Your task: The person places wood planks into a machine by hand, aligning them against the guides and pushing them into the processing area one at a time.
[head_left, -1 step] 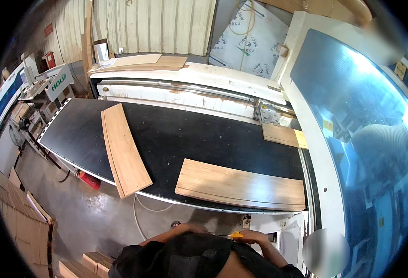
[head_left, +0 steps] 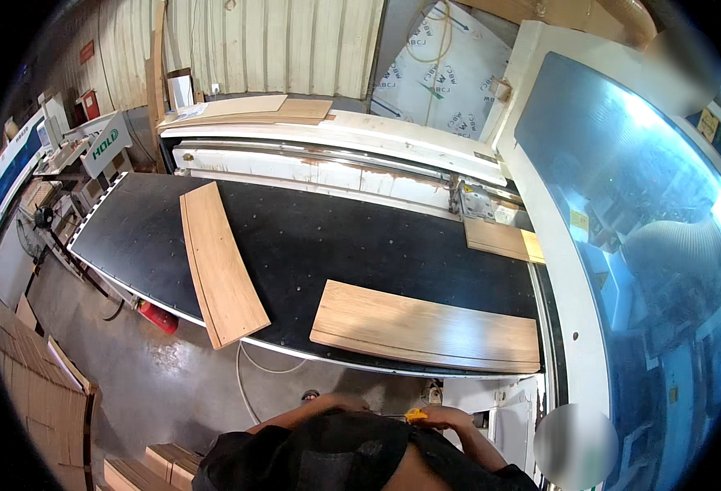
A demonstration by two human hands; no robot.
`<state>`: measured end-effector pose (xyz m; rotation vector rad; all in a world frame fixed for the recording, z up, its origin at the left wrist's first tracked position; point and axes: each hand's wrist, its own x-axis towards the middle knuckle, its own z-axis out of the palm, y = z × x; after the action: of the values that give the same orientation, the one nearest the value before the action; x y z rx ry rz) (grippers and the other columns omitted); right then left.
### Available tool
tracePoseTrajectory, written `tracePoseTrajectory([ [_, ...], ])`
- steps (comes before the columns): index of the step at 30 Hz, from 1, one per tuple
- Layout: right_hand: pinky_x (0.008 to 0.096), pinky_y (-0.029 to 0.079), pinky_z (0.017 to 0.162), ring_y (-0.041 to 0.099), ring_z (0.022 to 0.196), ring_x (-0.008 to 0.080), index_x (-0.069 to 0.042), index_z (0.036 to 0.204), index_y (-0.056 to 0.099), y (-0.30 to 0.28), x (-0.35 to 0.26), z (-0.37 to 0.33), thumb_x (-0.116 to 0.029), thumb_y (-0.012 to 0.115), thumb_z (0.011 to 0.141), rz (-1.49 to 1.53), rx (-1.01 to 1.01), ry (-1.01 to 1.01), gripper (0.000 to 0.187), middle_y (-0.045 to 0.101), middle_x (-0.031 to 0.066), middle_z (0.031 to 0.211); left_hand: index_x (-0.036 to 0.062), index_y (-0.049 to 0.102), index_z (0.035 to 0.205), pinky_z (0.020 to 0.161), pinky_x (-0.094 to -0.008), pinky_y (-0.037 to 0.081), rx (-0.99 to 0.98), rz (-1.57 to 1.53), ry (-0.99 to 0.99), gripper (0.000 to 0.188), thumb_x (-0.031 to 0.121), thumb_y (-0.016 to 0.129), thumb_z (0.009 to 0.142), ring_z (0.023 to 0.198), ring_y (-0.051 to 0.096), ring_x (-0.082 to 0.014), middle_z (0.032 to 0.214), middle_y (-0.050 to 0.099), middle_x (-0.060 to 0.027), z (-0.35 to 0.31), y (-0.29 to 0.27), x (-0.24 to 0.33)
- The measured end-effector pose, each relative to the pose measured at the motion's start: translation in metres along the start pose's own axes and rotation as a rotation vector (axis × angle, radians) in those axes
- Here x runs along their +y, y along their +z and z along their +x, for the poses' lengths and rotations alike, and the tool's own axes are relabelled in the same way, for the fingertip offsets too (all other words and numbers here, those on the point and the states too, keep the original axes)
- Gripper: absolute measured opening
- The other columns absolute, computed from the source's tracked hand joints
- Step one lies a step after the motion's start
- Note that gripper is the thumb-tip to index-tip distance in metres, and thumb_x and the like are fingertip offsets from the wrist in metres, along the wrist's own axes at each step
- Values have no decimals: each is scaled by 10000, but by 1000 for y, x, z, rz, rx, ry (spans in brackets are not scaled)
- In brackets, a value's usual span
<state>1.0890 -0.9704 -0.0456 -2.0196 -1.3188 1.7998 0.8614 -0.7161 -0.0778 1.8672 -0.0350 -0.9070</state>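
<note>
Close to my body, at the lower edge, my right hand (head_left: 449,417) is closed around a small yellow tool (head_left: 415,415). A thin, pale piece runs from this tool toward the left; its exact kind is too small to make out. My left hand (head_left: 345,402) is near the other end, its fingers mostly hidden by my black clothing. Beyond my hands, a wood-grain board (head_left: 426,327) with a groove along its near edge lies on the black machine bed (head_left: 319,237). Another grooved board (head_left: 220,270) lies crosswise farther left, its near end overhanging the bed's edge.
A third board (head_left: 495,239) sits by a metal clamp (head_left: 475,200) near the machine's blue-windowed cover (head_left: 630,204). Panels (head_left: 254,108) rest on the white rear beam. A red cylinder (head_left: 157,317) is under the bed. Stacked boards (head_left: 49,409) stand at lower left; a hose (head_left: 244,385) trails across the floor.
</note>
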Motion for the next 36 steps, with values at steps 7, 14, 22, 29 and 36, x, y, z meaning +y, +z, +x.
tracePoseTrajectory([
  [7,368,440,556,584,642,174,-22,985,708,-4,6,62,-334,637,817,-169,-39,67,361,638,68,724,12,721,1223,849,-413,511,39,-101,107,587,547,602,1012,910,655,-248,1037,746,-108,3,-7,46],
  [14,398,478,575,635,655,220,0,902,728,-32,-100,5,-282,617,789,-434,-107,264,323,701,107,775,-11,722,1108,731,-381,491,203,-14,329,441,413,636,1020,791,623,-195,869,714,-81,-1,0,51],
  [22,440,534,697,698,797,308,-13,1037,733,-35,-76,15,-462,610,921,-543,-168,118,480,741,151,889,31,716,1086,809,-421,524,376,28,82,460,468,589,1018,861,684,-296,949,744,-142,-16,-4,62],
  [29,467,535,848,710,1008,351,-48,1185,707,-39,-67,13,-645,566,955,-564,-161,78,655,752,167,1081,57,725,1096,895,-426,501,196,164,181,428,453,591,1001,1040,665,-320,1114,733,-178,25,44,-80],
  [36,466,537,835,713,969,332,-99,1222,696,-47,-80,-24,-680,542,966,-531,-93,135,653,754,130,1087,17,695,1052,824,-389,487,326,-179,146,366,375,640,1004,875,605,-214,916,693,-103,-20,20,9],
])
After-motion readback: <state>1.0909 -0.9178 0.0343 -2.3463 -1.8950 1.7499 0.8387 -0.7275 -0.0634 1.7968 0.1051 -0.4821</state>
